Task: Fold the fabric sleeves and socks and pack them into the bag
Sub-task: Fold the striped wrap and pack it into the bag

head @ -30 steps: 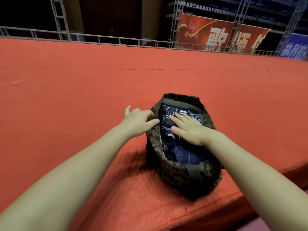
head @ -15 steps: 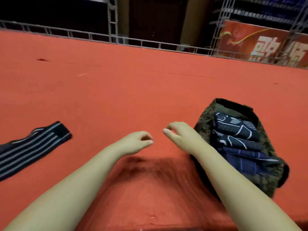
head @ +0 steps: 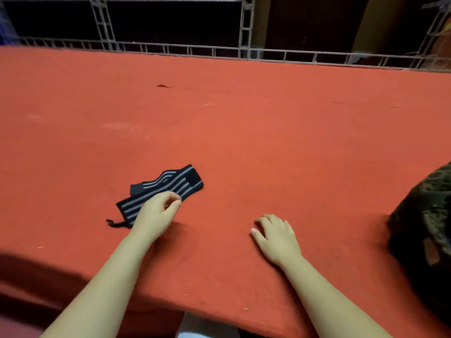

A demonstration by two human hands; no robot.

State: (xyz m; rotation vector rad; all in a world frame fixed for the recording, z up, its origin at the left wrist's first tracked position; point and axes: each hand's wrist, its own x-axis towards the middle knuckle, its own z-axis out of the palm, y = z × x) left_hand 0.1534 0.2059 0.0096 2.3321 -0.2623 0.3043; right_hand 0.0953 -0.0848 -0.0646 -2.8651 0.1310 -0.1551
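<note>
Pinching with thumb and curled fingers, the left hand [head: 157,212] sits over the near long edge of the dark navy fabric sleeve with grey lengthwise stripes [head: 161,191]; whether cloth is actually caught between the fingertips cannot be told, since the hand covers that spot. Beneath everything spreads the wide orange-red felt-covered table [head: 244,132], running back to a grey metal truss railing [head: 244,51] along its far edge, with darkness behind. At the right border, cut off by the frame, stands the dark camouflage-patterned fabric bag [head: 424,230], well apart from the sleeve; its opening is out of view. The right hand [head: 277,236] lies palm down on the felt between sleeve and bag, fingers loosely spread and holding nothing. The striped sleeve lies flat and partly folded left of centre, a thin black cord [head: 114,223] trailing from its near left end.
</note>
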